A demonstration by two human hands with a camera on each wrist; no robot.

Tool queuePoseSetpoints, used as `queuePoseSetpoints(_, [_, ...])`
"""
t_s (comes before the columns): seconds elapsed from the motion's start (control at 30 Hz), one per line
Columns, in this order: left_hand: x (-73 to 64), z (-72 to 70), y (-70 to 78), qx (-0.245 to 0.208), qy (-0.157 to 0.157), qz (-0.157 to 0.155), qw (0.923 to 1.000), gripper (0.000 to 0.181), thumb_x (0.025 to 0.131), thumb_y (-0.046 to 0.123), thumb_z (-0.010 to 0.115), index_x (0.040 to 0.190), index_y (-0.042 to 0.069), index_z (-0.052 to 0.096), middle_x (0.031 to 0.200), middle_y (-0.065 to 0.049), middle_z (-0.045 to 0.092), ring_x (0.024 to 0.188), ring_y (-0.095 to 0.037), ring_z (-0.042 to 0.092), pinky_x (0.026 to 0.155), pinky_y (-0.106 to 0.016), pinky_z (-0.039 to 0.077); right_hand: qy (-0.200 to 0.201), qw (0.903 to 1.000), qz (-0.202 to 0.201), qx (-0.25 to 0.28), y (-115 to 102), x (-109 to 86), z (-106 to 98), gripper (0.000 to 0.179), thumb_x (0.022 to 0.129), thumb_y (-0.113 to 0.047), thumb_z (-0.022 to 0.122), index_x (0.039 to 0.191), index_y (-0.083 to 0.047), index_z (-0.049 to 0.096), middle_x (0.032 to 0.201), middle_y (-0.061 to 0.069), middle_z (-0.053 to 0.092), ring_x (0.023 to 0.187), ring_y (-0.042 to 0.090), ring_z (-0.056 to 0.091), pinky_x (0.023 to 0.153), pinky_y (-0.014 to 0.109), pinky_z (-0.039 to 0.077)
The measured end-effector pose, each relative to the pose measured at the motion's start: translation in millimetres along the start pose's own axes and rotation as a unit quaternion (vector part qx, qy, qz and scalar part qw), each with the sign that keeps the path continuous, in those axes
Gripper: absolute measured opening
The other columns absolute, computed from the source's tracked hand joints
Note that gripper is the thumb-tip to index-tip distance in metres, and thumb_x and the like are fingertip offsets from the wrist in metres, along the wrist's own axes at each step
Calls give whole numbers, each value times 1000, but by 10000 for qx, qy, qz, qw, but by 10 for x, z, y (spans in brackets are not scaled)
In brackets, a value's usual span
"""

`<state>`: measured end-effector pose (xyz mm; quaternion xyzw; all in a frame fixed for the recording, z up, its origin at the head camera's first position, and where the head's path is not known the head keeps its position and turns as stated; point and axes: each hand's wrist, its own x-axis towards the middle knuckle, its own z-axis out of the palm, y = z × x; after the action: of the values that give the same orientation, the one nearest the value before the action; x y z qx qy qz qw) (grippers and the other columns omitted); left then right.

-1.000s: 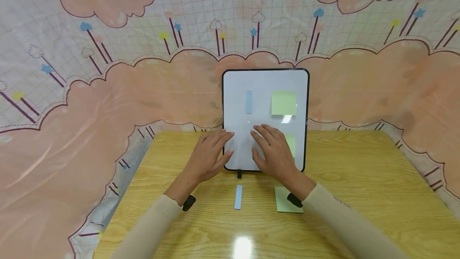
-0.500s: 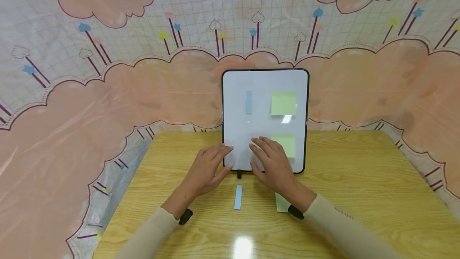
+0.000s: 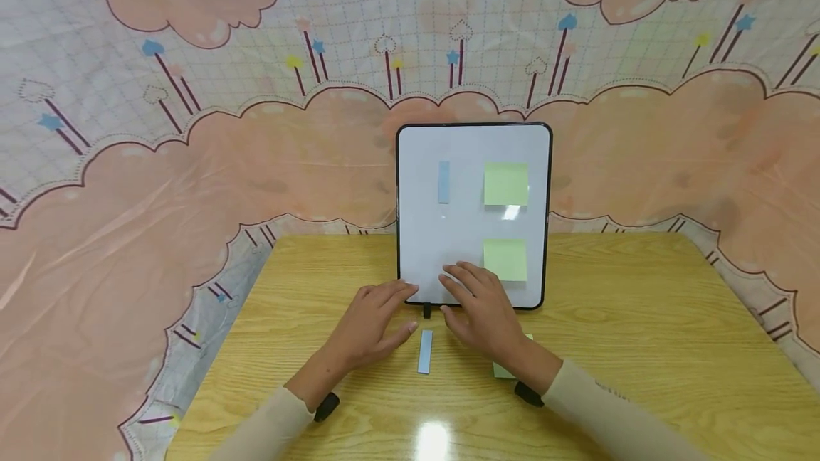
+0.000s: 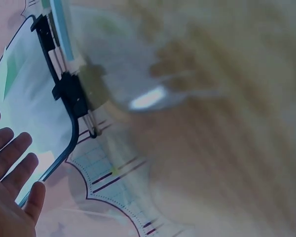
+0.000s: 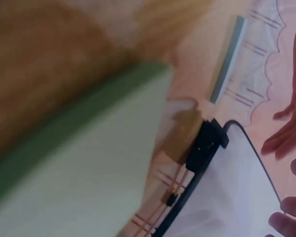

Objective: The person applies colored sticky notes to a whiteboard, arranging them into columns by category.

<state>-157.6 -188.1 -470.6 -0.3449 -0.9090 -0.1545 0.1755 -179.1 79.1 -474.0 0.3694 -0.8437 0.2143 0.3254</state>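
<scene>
A white board (image 3: 442,240) with a black rim stands upright at the back of the table. On it are a narrow blue sticky strip (image 3: 444,182), an upper green sticky note (image 3: 505,183) and a lower green sticky note (image 3: 505,260). My left hand (image 3: 368,329) hovers before the board's lower left edge, fingers spread and holding nothing. Near the lower middle, my right hand (image 3: 483,315) has relaxed fingers, also without anything in them. Between the hands lies a blue strip pad (image 3: 426,351). A green note pad (image 5: 93,163) is partly hidden under my right wrist.
The wooden table (image 3: 640,319) extends to both sides of the board. A small black foot (image 3: 426,310) sticks out below the board's rim. Behind everything hangs a patterned cloth (image 3: 307,155).
Both hands have moved down and back from the board toward me, uncovering the lower green note. The board and the notes have stayed put.
</scene>
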Motion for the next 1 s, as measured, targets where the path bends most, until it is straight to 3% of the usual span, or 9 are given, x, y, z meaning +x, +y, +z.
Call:
queuePoseSetpoints(0.27, [-88,94,49,-2,-263,56,9996,62,106,55,57,152,14,58,150,-4,61,142,-23,54,110,-52,45,-90,9999,-88,-61,-67,-126,63,53,84,-21,88,131,-3,72,140,12,67,132,36,60,104,55,51])
queuePoseSetpoints(0.5, [-122,120,64,-85,-792,-18,9968,70,99,62,64,152,16,58,150,-1,60,142,-20,53,111,-51,46,-364,9993,-54,116,-108,-198,80,51,85,-20,88,131,-5,73,137,10,69,130,33,61,107,53,50])
queuePoseSetpoints(0.8, [-143,122,90,0,-1393,-24,9902,76,93,66,72,150,17,59,148,2,60,138,-17,55,109,-47,47,-1245,9916,-13,339,-185,-225,77,44,89,-26,85,128,-7,74,130,5,70,124,25,62,104,47,52])
queuePoseSetpoints(1.0, [-155,134,89,-14,-1833,-221,9828,79,91,62,76,153,18,56,150,2,57,139,-17,53,111,-47,47,-1833,9818,80,482,-224,-225,60,42,92,-31,82,127,-9,75,129,5,72,124,24,62,106,46,51])
